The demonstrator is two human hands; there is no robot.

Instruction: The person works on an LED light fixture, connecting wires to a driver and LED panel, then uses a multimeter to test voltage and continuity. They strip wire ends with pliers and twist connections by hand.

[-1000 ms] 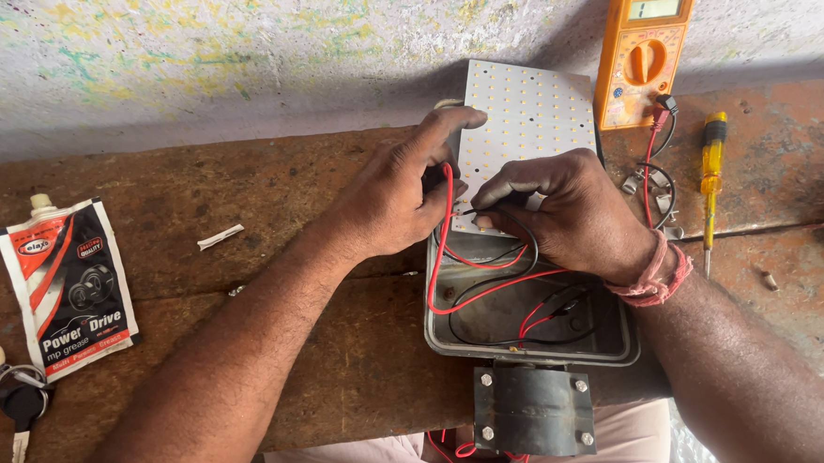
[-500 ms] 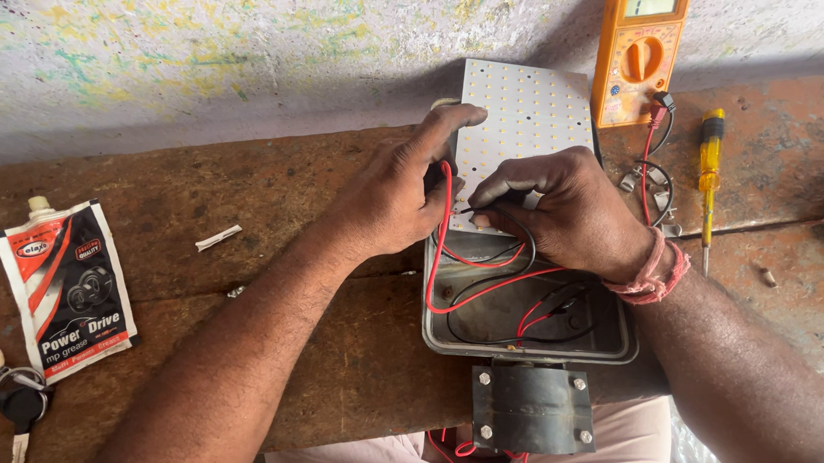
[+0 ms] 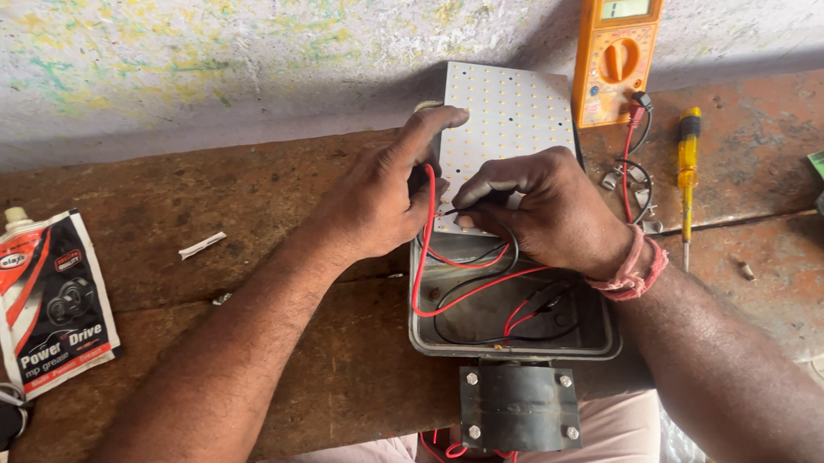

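The white LED panel (image 3: 508, 110) is being steadied against the grey housing (image 3: 604, 340) by the left hand (image 3: 385, 202), fingers clasping its edge and a red wire (image 3: 422, 251), so a thin probe (image 3: 460, 209) pinched by the right hand (image 3: 545, 210) is being pressed to it.

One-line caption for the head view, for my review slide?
Both hands work red and black wires at an LED panel propped over an open metal housing; left hand, right hand, orange multimeter behind.

Open counter (image 3: 244, 204): bare wood runs between the grease sachet (image 3: 49, 302) and the metal housing (image 3: 513, 307).
Right side: multimeter (image 3: 617, 54), screwdriver (image 3: 686, 180) and loose leads crowd the upper right.
Housing: red and black wires (image 3: 484, 296) clutter its tray.
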